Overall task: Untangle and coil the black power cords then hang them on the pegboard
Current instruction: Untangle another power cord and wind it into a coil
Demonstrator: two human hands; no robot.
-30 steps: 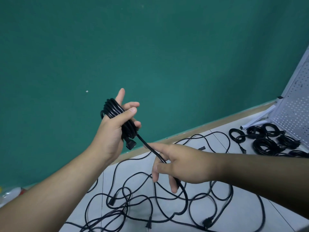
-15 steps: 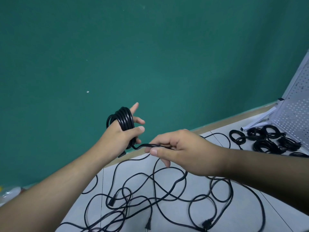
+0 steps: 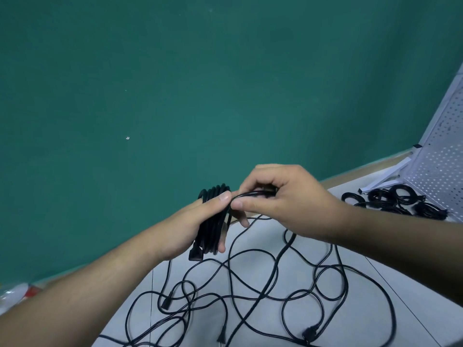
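A black cord coil (image 3: pixel 213 221) is wound round my left hand (image 3: pixel 198 226), whose thumb presses on the loops; a plug hangs below the palm. My right hand (image 3: pixel 283 199) pinches the free strand of the same cord (image 3: pixel 253 194) right beside the coil, and that strand drops from it to the floor. Below both hands lies a tangle of loose black cords (image 3: pixel 250 296) with plugs. The white pegboard (image 3: pixel 441 161) leans at the far right, with no cord seen hanging on it.
Several finished cord coils (image 3: pixel 395 201) lie on the floor at the pegboard's foot. A green wall (image 3: pixel 175 83) stands close ahead. Red and white packaging (image 3: pixel 17 294) sits at the left edge. The floor is pale grey tile (image 3: pixel 375 284).
My right hand rose from low over the floor up to my left hand, bringing the strand against the coil. My left hand dropped lower and tilted, fingers pointing down.
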